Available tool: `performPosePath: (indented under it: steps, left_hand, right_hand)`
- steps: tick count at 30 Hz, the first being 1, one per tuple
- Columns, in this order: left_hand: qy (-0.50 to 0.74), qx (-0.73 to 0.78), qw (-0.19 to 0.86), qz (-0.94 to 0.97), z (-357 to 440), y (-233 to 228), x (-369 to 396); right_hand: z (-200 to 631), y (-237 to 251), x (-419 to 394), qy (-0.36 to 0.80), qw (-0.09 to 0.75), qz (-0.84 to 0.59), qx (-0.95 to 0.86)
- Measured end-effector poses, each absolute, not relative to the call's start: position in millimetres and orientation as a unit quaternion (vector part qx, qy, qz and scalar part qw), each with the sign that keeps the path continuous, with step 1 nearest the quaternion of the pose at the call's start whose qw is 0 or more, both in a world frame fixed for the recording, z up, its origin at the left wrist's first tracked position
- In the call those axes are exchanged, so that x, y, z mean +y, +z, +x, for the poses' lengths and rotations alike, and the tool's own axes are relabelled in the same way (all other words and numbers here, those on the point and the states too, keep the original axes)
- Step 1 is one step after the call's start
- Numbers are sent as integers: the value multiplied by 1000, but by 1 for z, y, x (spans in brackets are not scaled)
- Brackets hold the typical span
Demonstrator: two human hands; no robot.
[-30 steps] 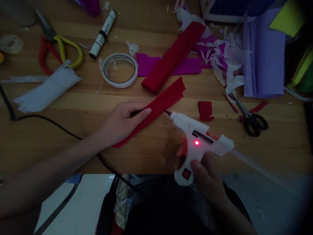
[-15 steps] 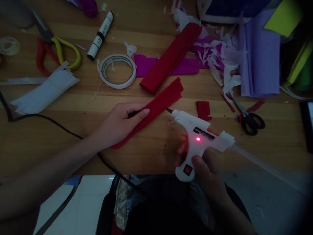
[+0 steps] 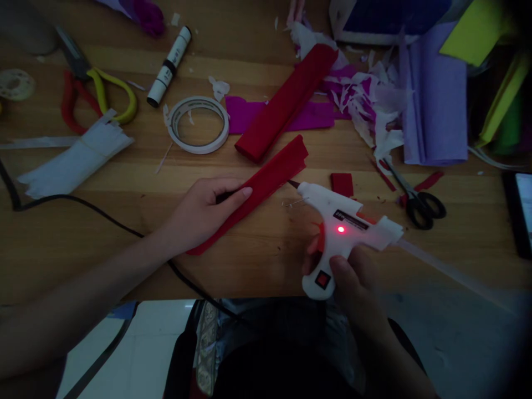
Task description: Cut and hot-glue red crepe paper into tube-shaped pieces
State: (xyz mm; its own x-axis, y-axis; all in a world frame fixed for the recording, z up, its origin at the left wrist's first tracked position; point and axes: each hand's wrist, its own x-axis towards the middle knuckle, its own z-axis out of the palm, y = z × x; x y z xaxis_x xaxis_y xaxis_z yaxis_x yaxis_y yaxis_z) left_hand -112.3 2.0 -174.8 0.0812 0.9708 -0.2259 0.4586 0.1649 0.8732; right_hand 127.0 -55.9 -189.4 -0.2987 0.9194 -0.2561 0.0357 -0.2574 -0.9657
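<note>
My left hand (image 3: 202, 213) holds a long folded strip of red crepe paper (image 3: 270, 177) against the wooden table (image 3: 249, 260), thumb on top of it. My right hand (image 3: 353, 282) grips the handle of a white hot glue gun (image 3: 343, 227) with a red light lit on its side. The gun's dark nozzle points left and touches the strip's lower edge near its far end. A clear glue stick (image 3: 440, 269) juts from the gun's back.
A second red paper roll (image 3: 286, 102) lies on purple paper (image 3: 249, 113). A tape ring (image 3: 198, 124), glue stick tube (image 3: 168, 66), pliers (image 3: 100, 88), white paper (image 3: 70, 160), black scissors (image 3: 415, 199), lilac paper (image 3: 436, 100), shredded scraps and a black cord (image 3: 103, 216) surround it.
The glue gun and my right hand have shifted slightly right and up along the strip's edge. My left hand keeps its hold on the red strip.
</note>
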Motion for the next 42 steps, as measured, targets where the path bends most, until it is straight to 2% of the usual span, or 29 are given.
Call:
performPosePath:
  steps: [11,21,42]
  left_hand:
    - [286,599,462,588,-114,-178,2]
    - [258,606,459,596,-115,-176,1]
    - [280,611,469,573,-114,-176,-1]
  right_hand:
    - [129,-186,-55,644,339,-466,-503]
    - [130,-188,-45,590,377,-519,-490]
    - [135,-190,-43,565,355,-538,-514]
